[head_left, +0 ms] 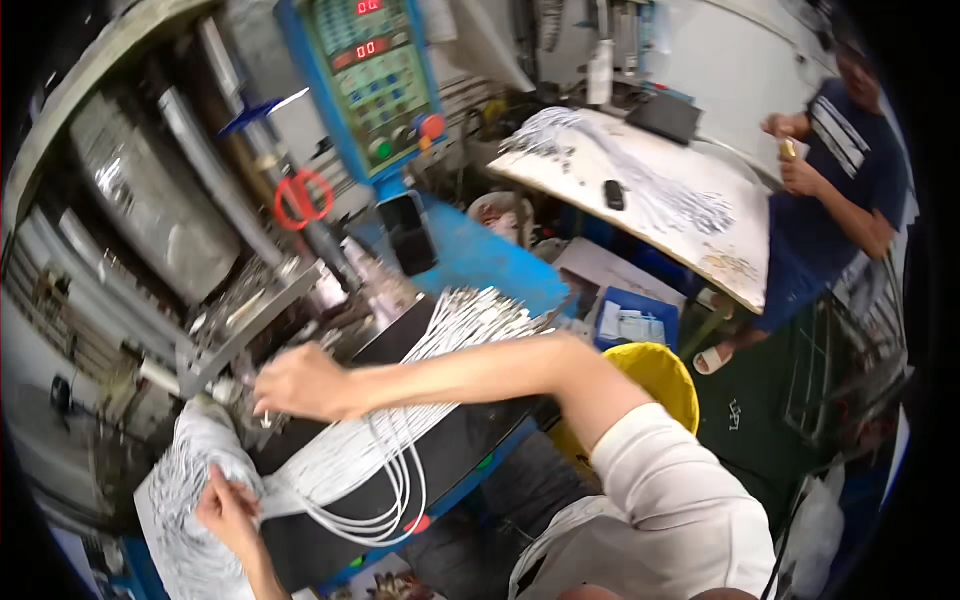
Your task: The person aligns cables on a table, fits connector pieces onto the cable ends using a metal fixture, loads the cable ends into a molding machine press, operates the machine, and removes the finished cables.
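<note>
My right hand [305, 385] reaches across to the lower front of the machine, with its fingers curled and blurred. A small pale bit shows under its fingertips; what it is I cannot make out. Nearer to me, my left hand [228, 510] is at a heap of white cables [205, 450], its index finger stretched out and apart from the thumb. Right of it a flat bundle of white cables [340, 465] lies across the black worktop, and several loops hang toward the front edge. The bundle's far ends [490, 315] carry small metallic tips.
The machine's steel columns [175, 130] and blue control panel [365, 90] rise behind my hands. Red-handled scissors [303, 200] and a phone [407, 233] are near it. A yellow bin [655, 385] stands at right. Beyond, a person [840, 170] sits by a table [640, 190] with more cables.
</note>
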{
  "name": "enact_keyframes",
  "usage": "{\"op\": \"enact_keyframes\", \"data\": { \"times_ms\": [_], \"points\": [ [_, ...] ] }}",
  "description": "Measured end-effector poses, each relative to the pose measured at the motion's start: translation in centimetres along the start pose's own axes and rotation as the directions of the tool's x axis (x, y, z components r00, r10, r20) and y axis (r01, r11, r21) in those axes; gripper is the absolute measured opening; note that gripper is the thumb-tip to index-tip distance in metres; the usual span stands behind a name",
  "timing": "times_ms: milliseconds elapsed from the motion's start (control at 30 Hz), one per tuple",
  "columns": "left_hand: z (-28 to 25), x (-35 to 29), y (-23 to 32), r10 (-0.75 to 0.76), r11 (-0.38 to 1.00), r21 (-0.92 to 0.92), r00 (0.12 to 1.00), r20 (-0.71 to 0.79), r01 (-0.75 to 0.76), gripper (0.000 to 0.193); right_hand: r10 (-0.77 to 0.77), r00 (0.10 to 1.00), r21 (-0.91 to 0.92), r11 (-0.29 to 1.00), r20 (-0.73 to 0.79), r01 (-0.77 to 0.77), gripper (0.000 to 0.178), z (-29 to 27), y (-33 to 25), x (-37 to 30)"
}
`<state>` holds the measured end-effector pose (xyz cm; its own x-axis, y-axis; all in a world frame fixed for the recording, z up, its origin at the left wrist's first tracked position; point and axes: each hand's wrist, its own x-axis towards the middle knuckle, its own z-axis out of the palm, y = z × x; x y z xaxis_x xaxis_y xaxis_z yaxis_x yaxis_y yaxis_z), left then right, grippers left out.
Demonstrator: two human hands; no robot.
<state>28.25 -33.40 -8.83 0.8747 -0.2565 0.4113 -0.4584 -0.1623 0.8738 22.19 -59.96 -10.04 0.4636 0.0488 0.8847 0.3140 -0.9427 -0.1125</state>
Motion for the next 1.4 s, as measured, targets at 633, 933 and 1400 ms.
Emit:
{"op": "enact_keyframes", "data": {
  "times_ms": [633,933,1400],
  "points": [
    [16.6,-7.7,6.4,0.504,0.673,0.163,0.608,0.614,-0.722,0.037,0.454,0.759,-0.362,0.881,0.467,-0.304,0.03,-16.0,1.3,-10.6],
    [12.2,-4.4,5.4,0.411,0.669,0.191,0.572,0.71,-0.718,0.028,0.708,0.228,0.141,0.181,0.669,-0.973,0.034,-11.5,8.6,-4.3],
    [19.3,8.9,1.1,-0.027,0.846,0.396,0.713,0.701,-0.358,0.036,0.424,0.865,0.009,0.897,0.268,-0.443,0.027,6.6,22.9,-1.9]
  ]
}}
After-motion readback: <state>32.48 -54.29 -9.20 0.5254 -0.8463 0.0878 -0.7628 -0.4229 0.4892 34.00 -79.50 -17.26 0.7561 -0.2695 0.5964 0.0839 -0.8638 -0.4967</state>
